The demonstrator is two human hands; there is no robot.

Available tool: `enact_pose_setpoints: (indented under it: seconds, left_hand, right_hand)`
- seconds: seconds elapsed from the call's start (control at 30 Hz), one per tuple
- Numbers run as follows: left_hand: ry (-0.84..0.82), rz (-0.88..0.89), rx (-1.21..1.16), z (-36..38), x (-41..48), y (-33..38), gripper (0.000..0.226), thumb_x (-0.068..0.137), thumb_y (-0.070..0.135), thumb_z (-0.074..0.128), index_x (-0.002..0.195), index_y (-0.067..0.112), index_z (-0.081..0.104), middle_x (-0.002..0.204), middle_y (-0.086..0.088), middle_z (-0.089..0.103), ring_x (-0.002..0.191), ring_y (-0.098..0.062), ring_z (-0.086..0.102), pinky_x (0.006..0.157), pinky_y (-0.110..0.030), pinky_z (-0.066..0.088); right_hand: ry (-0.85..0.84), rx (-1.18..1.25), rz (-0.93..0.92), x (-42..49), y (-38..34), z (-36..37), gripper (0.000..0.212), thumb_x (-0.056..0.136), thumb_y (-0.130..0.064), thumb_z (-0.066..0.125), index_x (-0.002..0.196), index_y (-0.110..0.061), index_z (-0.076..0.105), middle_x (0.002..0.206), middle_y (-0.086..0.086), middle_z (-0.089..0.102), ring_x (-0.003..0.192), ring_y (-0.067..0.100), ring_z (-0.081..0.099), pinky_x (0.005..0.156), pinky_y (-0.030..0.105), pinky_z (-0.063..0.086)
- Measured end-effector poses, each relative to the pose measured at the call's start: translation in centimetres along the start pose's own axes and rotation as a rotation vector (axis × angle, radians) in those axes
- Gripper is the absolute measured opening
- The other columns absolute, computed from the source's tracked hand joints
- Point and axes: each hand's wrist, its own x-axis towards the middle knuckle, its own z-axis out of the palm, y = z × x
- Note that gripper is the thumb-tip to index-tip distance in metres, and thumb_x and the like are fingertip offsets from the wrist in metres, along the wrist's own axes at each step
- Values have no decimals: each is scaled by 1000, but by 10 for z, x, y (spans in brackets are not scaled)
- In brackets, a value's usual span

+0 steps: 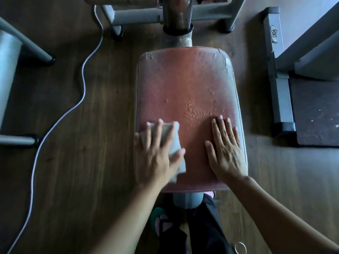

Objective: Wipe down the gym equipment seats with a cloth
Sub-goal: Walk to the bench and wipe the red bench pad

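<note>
The left hand lies flat with its fingers spread and straight, pressing a folded grey cloth onto the near left part of the red padded seat. The cloth shows between the fingers and past the thumb, and its lower edge sticks out beside the wrist. The right hand rests palm down on the near right part of the seat, fingers straight and slightly apart, holding nothing. The two hands are well apart, with bare red pad between them. Just beyond that gap, nearer the right hand's fingertips, a patch of water droplets beads on the pad. The seat's covering is cracked at both far corners. A grey post shows under the near edge, and a thicker column rises from the far end to the machine's grey frame. Below the arms are dark trousers and a foot in a sandal. The seat stands over a wooden floor. A white cable snakes across the floor to the left, near a grey frame leg. On the right lie a grey beam and a dark mat.
</note>
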Motion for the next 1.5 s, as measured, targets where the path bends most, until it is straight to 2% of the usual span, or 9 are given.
enact_pose_setpoints:
  seconds: [0.13, 0.3, 0.5, 0.7, 0.83, 0.9, 1.07, 1.23, 1.5]
  left_hand:
    - [-43, 162, -75, 1, -55, -40, 64, 89, 64, 39, 146, 37, 33, 155, -5, 29, 143, -33, 22, 107, -59, 28]
    - [83, -270, -87, 5, -1, -18, 63, 83, 57, 48, 141, 32, 42, 150, -11, 39, 137, -40, 31, 105, -60, 32]
    - [-84, 303, 8, 3, 7, -13, 66, 84, 60, 40, 146, 40, 28, 155, -2, 31, 143, -32, 23, 112, -58, 20]
    - [-33, 2, 52, 8, 119, 6, 71, 81, 61, 27, 147, 36, 28, 156, -5, 28, 144, -35, 18, 114, -59, 12]
    - [-161, 563, 115, 6, 112, 10, 65, 87, 57, 30, 148, 37, 24, 158, -2, 24, 145, -33, 16, 114, -59, 11]
    - [-233, 699, 132, -1, 113, -9, 63, 88, 59, 28, 148, 40, 21, 158, 0, 22, 146, -30, 14, 115, -53, 9]
    - [-100, 165, 92, 6, 140, 14, 69, 83, 60, 26, 148, 39, 22, 158, 0, 22, 146, -31, 13, 116, -57, 9]
    - [-147, 357, 60, 10, 53, 28, 65, 91, 59, 33, 150, 37, 18, 159, -1, 19, 147, -32, 10, 115, -60, 11]
    - [-17, 86, -388, -2, 40, 6, 56, 94, 50, 32, 146, 31, 33, 158, -1, 21, 147, -22, 9, 116, -50, 8]
  right_hand:
    - [13, 0, 6, -9, 1, 0, 62, 98, -40, 25, 151, -8, 19, 159, 10, 15, 148, 22, 4, 120, 40, 4]
    - [21, -1, -14, -12, 3, -1, 61, 98, -37, 27, 150, -7, 20, 158, 12, 15, 148, 23, 6, 120, 42, 6]
    - [73, 11, 63, -7, 1, 0, 62, 97, -36, 25, 150, -5, 20, 158, 11, 13, 148, 22, 5, 120, 38, 8]
    - [105, -25, 91, -6, -2, 1, 62, 95, -33, 27, 149, -3, 25, 157, 14, 18, 147, 25, 11, 120, 36, 7]
    - [86, -27, 97, -7, -1, 0, 62, 94, -32, 27, 149, -3, 24, 157, 14, 18, 147, 24, 10, 120, 33, 3]
    - [73, -33, 90, -7, 0, -2, 62, 94, -31, 27, 149, -3, 23, 157, 14, 18, 147, 24, 9, 120, 34, 3]
    - [68, -29, 84, -6, 0, -2, 63, 93, -31, 27, 149, -3, 22, 158, 13, 17, 148, 23, 7, 121, 36, 3]
    - [53, -16, 68, -8, 4, -2, 63, 93, -30, 27, 150, -4, 22, 158, 12, 17, 148, 22, 8, 121, 35, 3]
    - [64, 79, 143, -6, -6, -8, 64, 94, -34, 22, 150, -4, 19, 158, 12, 13, 148, 23, 4, 120, 32, -3]
